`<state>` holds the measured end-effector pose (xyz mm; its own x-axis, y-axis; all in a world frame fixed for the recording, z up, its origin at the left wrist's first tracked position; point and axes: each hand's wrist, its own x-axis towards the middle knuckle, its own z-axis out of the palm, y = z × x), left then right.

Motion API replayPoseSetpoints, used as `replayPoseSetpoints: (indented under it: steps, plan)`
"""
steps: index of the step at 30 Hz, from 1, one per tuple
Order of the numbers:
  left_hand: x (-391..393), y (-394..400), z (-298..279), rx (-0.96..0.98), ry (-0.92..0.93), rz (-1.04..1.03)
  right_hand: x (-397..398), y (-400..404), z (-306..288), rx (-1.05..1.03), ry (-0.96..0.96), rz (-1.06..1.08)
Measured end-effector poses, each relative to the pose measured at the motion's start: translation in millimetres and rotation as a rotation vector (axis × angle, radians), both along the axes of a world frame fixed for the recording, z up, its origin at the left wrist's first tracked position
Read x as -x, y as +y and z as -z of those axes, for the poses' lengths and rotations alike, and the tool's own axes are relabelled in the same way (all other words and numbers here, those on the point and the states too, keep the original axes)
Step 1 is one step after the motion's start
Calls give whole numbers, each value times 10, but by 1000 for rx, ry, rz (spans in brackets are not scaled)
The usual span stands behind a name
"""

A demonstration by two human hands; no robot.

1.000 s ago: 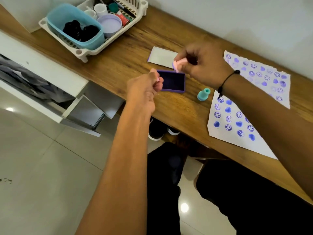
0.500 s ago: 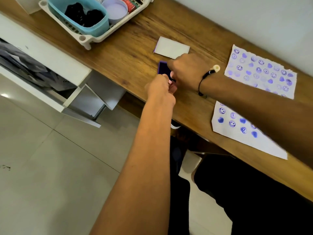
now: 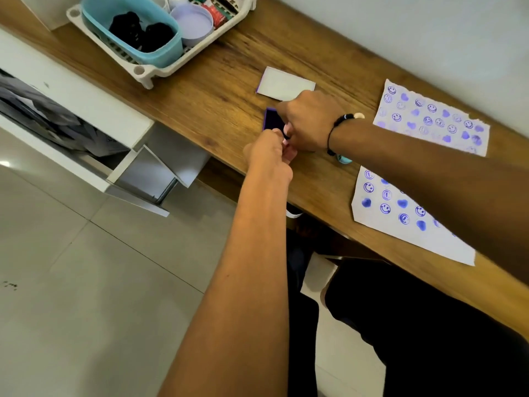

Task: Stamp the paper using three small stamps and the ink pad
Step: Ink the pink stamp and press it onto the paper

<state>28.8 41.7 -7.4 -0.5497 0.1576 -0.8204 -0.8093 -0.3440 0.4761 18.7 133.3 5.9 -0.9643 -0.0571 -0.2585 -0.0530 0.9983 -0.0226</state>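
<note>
The purple ink pad (image 3: 271, 120) lies open on the wooden desk (image 3: 217, 110), mostly covered by my hands. My right hand (image 3: 310, 121) is closed over a small pink stamp (image 3: 286, 129) and presses down on the pad; only a sliver of pink shows. My left hand (image 3: 267, 156) pinches the pad's near edge. A teal stamp (image 3: 344, 159) peeks out under my right wrist. The white paper (image 3: 429, 121) has purple smiley and heart prints, and my right forearm crosses it, with its near part (image 3: 406, 224) showing below. A cream round bit (image 3: 359, 116) shows behind the wrist.
The pad's white lid (image 3: 286, 85) lies just beyond my hands. A white rack (image 3: 148, 73) at the back left holds a teal tub (image 3: 160, 55) and jars. An open white drawer (image 3: 86, 110) juts out left of the desk. The wall runs along the desk's far side.
My right hand has come down from above the pad onto it with the pink stamp. My left hand has moved in against the pad's near edge. The view has shifted left.
</note>
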Motion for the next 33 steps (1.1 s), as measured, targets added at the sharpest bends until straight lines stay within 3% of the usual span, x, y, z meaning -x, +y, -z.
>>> replayPoseSetpoints:
  steps: [11,16,19,25,29,33]
  plan:
    - [-25,-13,-89,2,-9,12,55,19,-74,-14,-69,12]
    - [-139,-85,-194,23,85,33,-244,253,-403,397,117,303]
    - [-358,27,-337,-3,196,158,-749,426,-602,574,183,470]
    - [-1063,599,-290,-106,160,524,-1893,812,-484,530,187,756]
    - [-1417,974,-171,-67,121,638,-2434,1009,-226,558,264,933]
    - [-1674,1152,-52,38,113,666,-2706,1070,-14,516,350,978]
